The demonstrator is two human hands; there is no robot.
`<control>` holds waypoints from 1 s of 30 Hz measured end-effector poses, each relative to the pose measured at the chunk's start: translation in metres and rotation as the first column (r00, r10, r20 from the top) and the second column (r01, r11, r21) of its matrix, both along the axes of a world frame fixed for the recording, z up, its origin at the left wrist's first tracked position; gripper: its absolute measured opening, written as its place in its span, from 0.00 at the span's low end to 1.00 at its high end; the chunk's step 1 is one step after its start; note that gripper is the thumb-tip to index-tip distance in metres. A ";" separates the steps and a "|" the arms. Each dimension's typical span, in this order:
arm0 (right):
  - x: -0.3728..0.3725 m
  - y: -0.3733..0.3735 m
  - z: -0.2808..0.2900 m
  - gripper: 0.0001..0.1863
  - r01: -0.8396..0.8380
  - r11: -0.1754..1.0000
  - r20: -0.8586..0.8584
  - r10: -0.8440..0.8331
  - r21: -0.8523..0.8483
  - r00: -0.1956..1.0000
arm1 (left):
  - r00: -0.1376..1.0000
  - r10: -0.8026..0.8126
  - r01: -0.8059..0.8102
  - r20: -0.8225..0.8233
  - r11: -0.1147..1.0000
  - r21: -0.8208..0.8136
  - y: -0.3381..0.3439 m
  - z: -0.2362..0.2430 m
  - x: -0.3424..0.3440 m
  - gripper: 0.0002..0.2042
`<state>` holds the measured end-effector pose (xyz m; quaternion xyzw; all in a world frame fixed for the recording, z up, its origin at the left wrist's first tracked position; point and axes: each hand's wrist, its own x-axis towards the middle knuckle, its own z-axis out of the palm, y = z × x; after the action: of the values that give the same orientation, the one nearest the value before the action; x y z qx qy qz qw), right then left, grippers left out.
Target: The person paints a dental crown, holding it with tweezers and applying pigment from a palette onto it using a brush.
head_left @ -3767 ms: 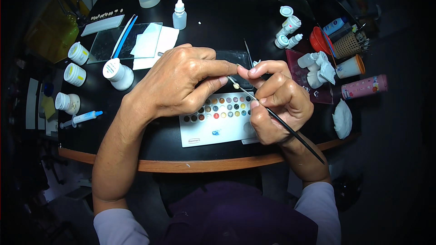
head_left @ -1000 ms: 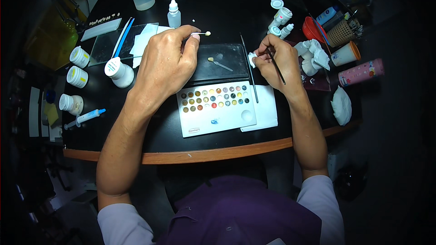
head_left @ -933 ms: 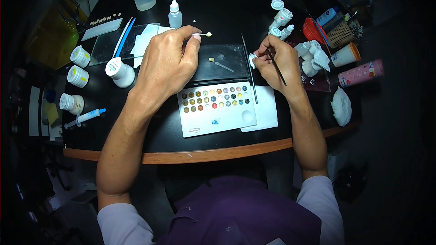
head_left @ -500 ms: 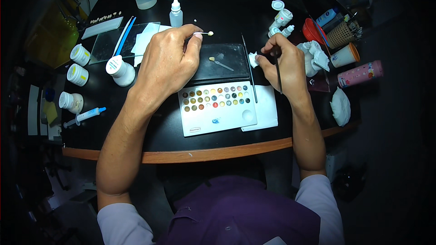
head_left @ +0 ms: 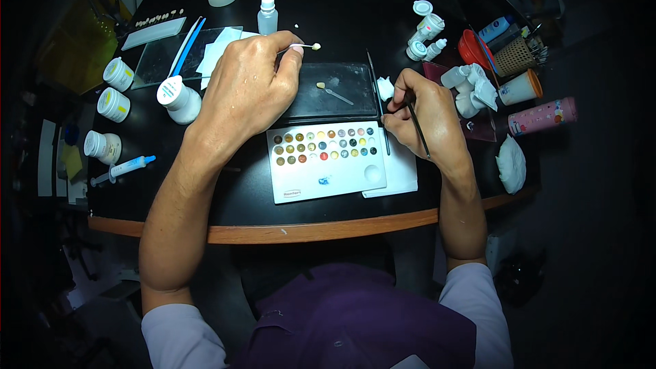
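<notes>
My left hand [head_left: 256, 85] pinches a thin light stick, and a small cream dental crown [head_left: 316, 46] sits at its tip. In my right hand [head_left: 425, 113] is a fine paintbrush [head_left: 420, 133] with a dark handle, its tip hidden by the fingers. A white tissue wad [head_left: 385, 89] lies just beyond these fingertips. Between the hands, a black tray [head_left: 294, 106] carries a second small crown [head_left: 320, 85] on a clear stick. Nearer me is a white paint palette [head_left: 301, 181] with rows of coloured wells. Another thin brush [head_left: 372, 72] rests along the tray's right side.
Lidded white jars [head_left: 113, 106] and a syringe [head_left: 126, 169] stand or lie at left. A dropper bottle [head_left: 267, 17] is beyond my left hand. To the right are small bottles [head_left: 428, 27], a red bowl [head_left: 471, 48], a pink bottle [head_left: 542, 116] and a white cloth [head_left: 511, 164].
My right hand has drawn back toward me with the brush, leaving the tissue wad. The left hand keeps its hold on the stick. The whole view has shifted slightly.
</notes>
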<state>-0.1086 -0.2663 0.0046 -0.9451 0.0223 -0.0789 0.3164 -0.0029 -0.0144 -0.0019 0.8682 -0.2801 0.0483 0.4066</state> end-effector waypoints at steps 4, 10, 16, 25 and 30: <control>0.001 0.000 -0.002 0.12 -0.016 1.000 0.043 0.016 -0.018 0.999 | 1.000 0.015 -0.018 0.021 0.988 0.151 0.008 0.010 0.000 0.18; 0.000 0.008 0.000 0.15 0.015 0.995 0.020 -0.014 -0.097 1.000 | 0.998 0.044 -0.035 -0.037 0.977 0.212 0.009 0.015 -0.001 0.20; 0.001 0.009 0.000 0.17 0.021 0.993 -0.002 -0.021 -0.119 1.000 | 0.999 0.050 -0.044 -0.017 0.964 0.263 0.012 0.001 0.006 0.20; 0.002 0.005 -0.005 0.17 0.033 0.986 0.039 -0.027 -0.166 0.999 | 0.997 0.024 -0.004 -0.072 0.967 0.256 0.007 0.011 -0.002 0.20; 0.002 0.007 -0.003 0.15 0.045 0.999 0.170 -0.040 -0.030 0.985 | 0.999 0.030 -0.021 -0.031 0.971 0.238 0.009 0.007 -0.003 0.20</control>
<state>-0.1065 -0.2596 0.0014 -0.9395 0.0142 -0.1660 0.2992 -0.0062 -0.0053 0.0047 0.9148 -0.2657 0.0047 0.3041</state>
